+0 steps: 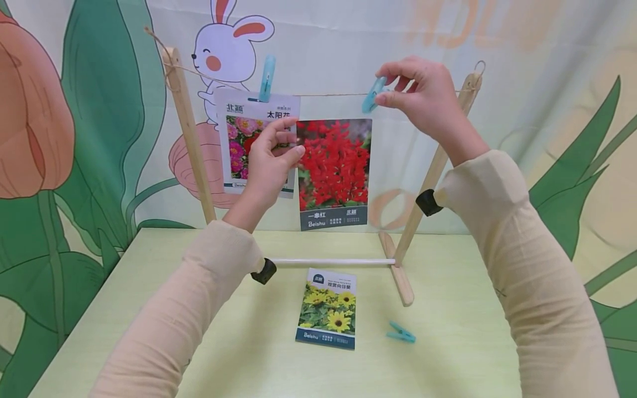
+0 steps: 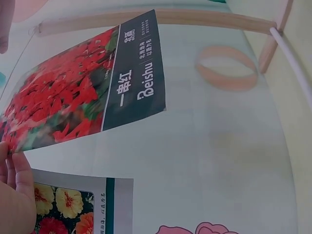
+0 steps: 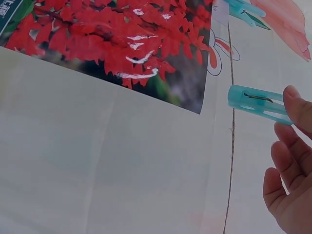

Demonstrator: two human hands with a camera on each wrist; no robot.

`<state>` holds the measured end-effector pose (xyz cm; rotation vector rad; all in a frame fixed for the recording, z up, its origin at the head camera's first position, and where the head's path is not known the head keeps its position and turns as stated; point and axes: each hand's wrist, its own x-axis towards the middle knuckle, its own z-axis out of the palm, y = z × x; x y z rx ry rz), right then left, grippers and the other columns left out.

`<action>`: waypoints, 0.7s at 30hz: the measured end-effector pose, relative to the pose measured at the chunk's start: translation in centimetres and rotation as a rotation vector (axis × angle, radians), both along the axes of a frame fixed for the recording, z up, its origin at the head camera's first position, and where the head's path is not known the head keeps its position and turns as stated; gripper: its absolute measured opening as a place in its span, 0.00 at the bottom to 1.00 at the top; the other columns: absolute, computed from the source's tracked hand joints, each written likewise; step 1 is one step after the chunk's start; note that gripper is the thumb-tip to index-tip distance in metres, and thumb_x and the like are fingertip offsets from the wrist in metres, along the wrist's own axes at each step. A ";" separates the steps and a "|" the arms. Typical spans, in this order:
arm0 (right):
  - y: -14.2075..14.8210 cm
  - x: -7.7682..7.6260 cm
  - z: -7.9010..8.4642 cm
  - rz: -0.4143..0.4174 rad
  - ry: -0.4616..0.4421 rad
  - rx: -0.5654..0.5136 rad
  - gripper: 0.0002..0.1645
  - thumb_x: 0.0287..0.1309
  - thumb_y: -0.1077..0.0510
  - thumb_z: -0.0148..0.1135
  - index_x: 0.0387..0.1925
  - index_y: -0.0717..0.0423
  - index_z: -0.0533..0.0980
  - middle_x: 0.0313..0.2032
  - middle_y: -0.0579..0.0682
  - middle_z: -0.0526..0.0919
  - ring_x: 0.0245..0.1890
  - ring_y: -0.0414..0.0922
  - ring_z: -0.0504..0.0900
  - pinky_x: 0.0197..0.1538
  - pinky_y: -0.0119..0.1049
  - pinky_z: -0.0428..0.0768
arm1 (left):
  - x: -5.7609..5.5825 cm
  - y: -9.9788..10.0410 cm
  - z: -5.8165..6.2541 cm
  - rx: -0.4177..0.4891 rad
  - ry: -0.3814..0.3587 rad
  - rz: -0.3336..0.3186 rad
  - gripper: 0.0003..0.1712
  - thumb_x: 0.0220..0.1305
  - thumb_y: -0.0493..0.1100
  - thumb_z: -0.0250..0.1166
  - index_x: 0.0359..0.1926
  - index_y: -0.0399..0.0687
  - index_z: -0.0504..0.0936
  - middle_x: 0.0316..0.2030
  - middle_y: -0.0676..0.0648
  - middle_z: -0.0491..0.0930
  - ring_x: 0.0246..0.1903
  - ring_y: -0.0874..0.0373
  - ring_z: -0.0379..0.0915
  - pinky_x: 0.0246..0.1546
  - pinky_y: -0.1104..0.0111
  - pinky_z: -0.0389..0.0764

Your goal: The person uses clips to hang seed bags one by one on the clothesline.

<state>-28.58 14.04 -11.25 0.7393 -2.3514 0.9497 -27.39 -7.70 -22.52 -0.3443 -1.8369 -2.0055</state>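
Pink-flower packet [image 1: 239, 145] hangs clipped, upper left; left hand [image 1: 270, 161] grips red packet [image 1: 335, 171], unclipped; right hand [image 1: 428, 100] pinches peg [image 1: 374, 95]; sunflower packet [image 1: 326, 309], lower centre, unhung

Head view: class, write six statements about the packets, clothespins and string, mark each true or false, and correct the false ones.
1. The left hand holds the red-flower packet. True.
2. A clothespin holds the pink-flower packet on the string. True.
3. The red-flower packet is clipped up too. False: no clothespin is on it.
4. Both hands hold packets. False: the right hand pinches another clothespin.
5. A loose clothespin lies to the right of the yellow-flower packet. True.
6. The yellow-flower packet hangs from the string. False: it lies on the table.
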 end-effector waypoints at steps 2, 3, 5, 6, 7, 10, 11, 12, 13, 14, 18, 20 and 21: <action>-0.1 0.0 0.1 -0.004 0.003 0.001 0.17 0.47 0.57 0.65 0.41 0.58 0.78 0.30 0.38 0.74 0.31 0.37 0.69 0.37 0.27 0.68 | 0.0 0.0 0.0 0.001 0.002 0.007 0.24 0.56 0.31 0.58 0.54 0.52 0.71 0.36 0.51 0.69 0.32 0.60 0.70 0.30 0.77 0.76; -0.1 0.0 0.2 -0.007 0.005 0.003 0.17 0.47 0.57 0.65 0.41 0.57 0.78 0.30 0.38 0.74 0.30 0.37 0.69 0.37 0.27 0.68 | 0.0 0.0 0.1 -0.002 0.003 0.011 0.24 0.56 0.31 0.58 0.54 0.52 0.71 0.36 0.51 0.69 0.32 0.60 0.70 0.30 0.77 0.76; -0.2 -0.1 0.2 -0.013 0.006 0.008 0.17 0.47 0.57 0.65 0.41 0.57 0.78 0.31 0.39 0.75 0.30 0.37 0.69 0.36 0.27 0.68 | 0.1 0.1 0.1 -0.003 0.001 0.016 0.23 0.56 0.31 0.58 0.53 0.52 0.71 0.36 0.51 0.70 0.32 0.60 0.70 0.31 0.77 0.76; -0.2 -0.1 0.2 -0.015 0.010 0.011 0.17 0.47 0.57 0.65 0.41 0.57 0.78 0.31 0.40 0.75 0.30 0.37 0.69 0.36 0.26 0.68 | 0.1 0.1 0.2 -0.004 0.000 0.018 0.23 0.56 0.32 0.58 0.53 0.52 0.71 0.36 0.51 0.70 0.32 0.60 0.70 0.31 0.77 0.77; -0.2 -0.1 0.3 -0.018 0.012 0.012 0.17 0.47 0.56 0.64 0.41 0.57 0.78 0.32 0.41 0.75 0.30 0.37 0.69 0.36 0.26 0.67 | 0.1 0.1 0.2 -0.006 0.000 0.020 0.23 0.56 0.32 0.58 0.53 0.52 0.71 0.36 0.51 0.70 0.33 0.60 0.70 0.31 0.77 0.77; -0.2 -0.2 0.3 -0.023 0.018 0.013 0.17 0.47 0.57 0.64 0.41 0.57 0.78 0.33 0.43 0.76 0.31 0.37 0.69 0.36 0.26 0.68 | 0.2 0.2 0.3 -0.006 0.001 0.026 0.23 0.56 0.32 0.58 0.53 0.53 0.71 0.36 0.51 0.70 0.33 0.59 0.69 0.32 0.76 0.77; -0.3 -0.2 0.4 -0.025 0.018 0.012 0.17 0.47 0.57 0.64 0.41 0.56 0.78 0.34 0.44 0.76 0.31 0.37 0.69 0.37 0.26 0.68 | 0.1 0.2 0.4 -0.006 0.004 0.029 0.23 0.56 0.32 0.58 0.53 0.53 0.71 0.36 0.51 0.70 0.33 0.59 0.69 0.32 0.76 0.77; -0.3 -0.3 0.4 -0.028 0.016 0.012 0.17 0.47 0.56 0.64 0.42 0.56 0.78 0.34 0.44 0.76 0.31 0.37 0.69 0.37 0.26 0.68 | 0.1 0.2 0.4 -0.006 0.006 0.031 0.23 0.56 0.32 0.58 0.53 0.53 0.71 0.36 0.51 0.70 0.33 0.59 0.69 0.32 0.76 0.77; -0.3 -0.3 0.4 -0.031 0.015 0.013 0.17 0.47 0.56 0.64 0.42 0.56 0.78 0.34 0.44 0.76 0.31 0.37 0.69 0.37 0.26 0.68 | 0.2 0.3 0.5 -0.007 0.008 0.034 0.23 0.56 0.32 0.58 0.53 0.53 0.71 0.36 0.51 0.70 0.33 0.59 0.69 0.31 0.76 0.77; -0.3 -0.3 0.5 -0.033 0.014 0.014 0.17 0.48 0.56 0.64 0.42 0.56 0.78 0.34 0.44 0.76 0.31 0.37 0.69 0.37 0.26 0.68 | 0.2 0.3 0.5 -0.005 0.008 0.037 0.23 0.56 0.32 0.58 0.53 0.53 0.71 0.36 0.51 0.70 0.33 0.59 0.69 0.31 0.76 0.77; -0.5 -0.3 0.6 -0.035 0.021 0.021 0.16 0.49 0.56 0.63 0.42 0.56 0.78 0.34 0.43 0.75 0.32 0.37 0.68 0.37 0.26 0.67 | 0.3 0.3 0.7 -0.009 0.005 0.049 0.23 0.56 0.32 0.58 0.53 0.53 0.71 0.36 0.51 0.71 0.33 0.59 0.69 0.31 0.76 0.77; -0.5 -0.3 0.7 -0.030 0.024 0.016 0.16 0.49 0.56 0.63 0.42 0.56 0.78 0.32 0.41 0.75 0.31 0.36 0.68 0.36 0.26 0.67 | 0.3 0.4 0.8 -0.013 0.004 0.054 0.23 0.56 0.32 0.58 0.53 0.53 0.71 0.36 0.51 0.71 0.33 0.59 0.69 0.32 0.76 0.77; -0.6 -0.3 0.7 -0.027 0.028 0.010 0.16 0.49 0.56 0.63 0.41 0.56 0.78 0.31 0.40 0.74 0.31 0.36 0.68 0.36 0.26 0.67 | 0.2 0.4 0.8 -0.014 0.005 0.055 0.23 0.56 0.32 0.58 0.53 0.53 0.71 0.36 0.51 0.71 0.33 0.59 0.69 0.32 0.76 0.77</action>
